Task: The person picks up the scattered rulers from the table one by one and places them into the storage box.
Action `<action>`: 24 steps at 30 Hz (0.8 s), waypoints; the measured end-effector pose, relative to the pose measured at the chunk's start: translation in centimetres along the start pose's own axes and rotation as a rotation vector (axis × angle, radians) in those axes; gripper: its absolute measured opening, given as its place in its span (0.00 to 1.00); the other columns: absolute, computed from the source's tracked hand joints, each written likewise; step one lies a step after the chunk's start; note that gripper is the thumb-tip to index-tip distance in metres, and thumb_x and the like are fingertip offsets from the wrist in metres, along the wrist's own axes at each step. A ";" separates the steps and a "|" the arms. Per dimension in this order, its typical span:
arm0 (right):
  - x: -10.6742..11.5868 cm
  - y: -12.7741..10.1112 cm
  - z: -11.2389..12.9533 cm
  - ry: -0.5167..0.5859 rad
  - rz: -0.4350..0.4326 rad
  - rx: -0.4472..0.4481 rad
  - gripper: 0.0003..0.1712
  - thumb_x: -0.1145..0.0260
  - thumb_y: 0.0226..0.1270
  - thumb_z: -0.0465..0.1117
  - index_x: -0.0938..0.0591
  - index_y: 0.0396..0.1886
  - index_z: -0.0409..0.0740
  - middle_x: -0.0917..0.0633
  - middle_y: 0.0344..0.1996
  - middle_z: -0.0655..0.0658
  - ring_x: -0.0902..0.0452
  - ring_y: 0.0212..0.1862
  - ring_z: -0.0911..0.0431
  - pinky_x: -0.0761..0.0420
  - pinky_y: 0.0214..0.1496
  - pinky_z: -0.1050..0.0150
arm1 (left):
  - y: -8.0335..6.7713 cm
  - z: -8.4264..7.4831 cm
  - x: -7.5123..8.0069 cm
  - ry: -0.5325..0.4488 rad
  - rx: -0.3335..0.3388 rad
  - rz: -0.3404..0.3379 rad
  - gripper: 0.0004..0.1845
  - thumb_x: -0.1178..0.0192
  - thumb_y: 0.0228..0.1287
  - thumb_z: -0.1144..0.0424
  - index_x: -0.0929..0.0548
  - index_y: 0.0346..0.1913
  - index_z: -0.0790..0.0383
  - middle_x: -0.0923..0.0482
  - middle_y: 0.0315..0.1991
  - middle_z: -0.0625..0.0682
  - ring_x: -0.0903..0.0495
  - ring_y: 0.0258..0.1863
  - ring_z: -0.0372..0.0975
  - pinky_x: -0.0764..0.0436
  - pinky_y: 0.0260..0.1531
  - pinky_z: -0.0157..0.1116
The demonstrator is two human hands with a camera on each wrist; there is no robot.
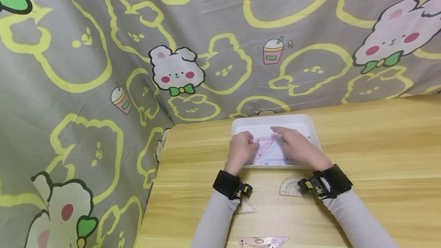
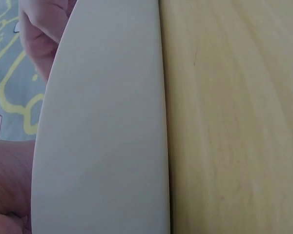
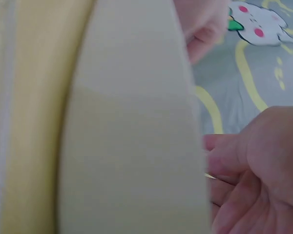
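Both hands work a pink set square (image 1: 267,146) inside the white tray (image 1: 272,119): left hand (image 1: 241,150) pinches it, right hand (image 1: 296,146) lies flat; protractor (image 1: 288,186) and two more set squares (image 1: 263,241) wait outside, nearer the person

text: none legible | rulers (image 1: 268,150): markings too small to read | cloth (image 1: 103,49): pictures only

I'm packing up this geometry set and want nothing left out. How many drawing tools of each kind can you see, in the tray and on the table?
Set squares (triangles): 3, a pink one in the white tray at, a clear one by the left wrist, a pink one at the table's near edge.
Protractors: 1.
Total: 4 tools visible; hands may hide more in the tray.
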State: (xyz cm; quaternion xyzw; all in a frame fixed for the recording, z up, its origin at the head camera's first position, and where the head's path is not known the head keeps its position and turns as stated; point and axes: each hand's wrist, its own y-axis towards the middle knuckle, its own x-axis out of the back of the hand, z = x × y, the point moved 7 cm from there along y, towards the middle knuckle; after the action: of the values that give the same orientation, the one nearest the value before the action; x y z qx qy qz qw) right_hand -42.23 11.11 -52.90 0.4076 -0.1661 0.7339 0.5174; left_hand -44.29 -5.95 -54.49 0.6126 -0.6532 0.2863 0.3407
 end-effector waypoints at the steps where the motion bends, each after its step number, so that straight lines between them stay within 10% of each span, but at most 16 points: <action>1: 0.3 0.0 -0.2 0.003 -0.008 -0.011 0.25 0.52 0.77 0.26 0.28 0.70 0.24 0.24 0.67 0.24 0.30 0.70 0.29 0.32 0.73 0.36 | 0.0 0.1 0.0 -0.001 0.006 0.001 0.11 0.27 0.62 0.63 0.11 0.44 0.64 0.12 0.34 0.51 0.15 0.38 0.43 0.19 0.41 0.39; 24: -0.9 -0.2 0.1 -0.056 0.042 -0.007 0.24 0.49 0.81 0.31 0.28 0.70 0.24 0.24 0.65 0.22 0.29 0.67 0.26 0.32 0.69 0.30 | 0.0 -0.8 -0.4 -0.014 -0.074 0.026 0.16 0.28 0.61 0.65 0.13 0.51 0.64 0.11 0.41 0.52 0.15 0.39 0.39 0.18 0.43 0.37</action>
State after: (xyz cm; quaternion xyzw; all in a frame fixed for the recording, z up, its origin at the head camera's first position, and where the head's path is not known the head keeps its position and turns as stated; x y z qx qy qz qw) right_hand -41.86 10.56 -53.62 0.4226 -0.1918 0.7321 0.4986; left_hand -44.16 -5.08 -54.27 0.5931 -0.6736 0.2619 0.3548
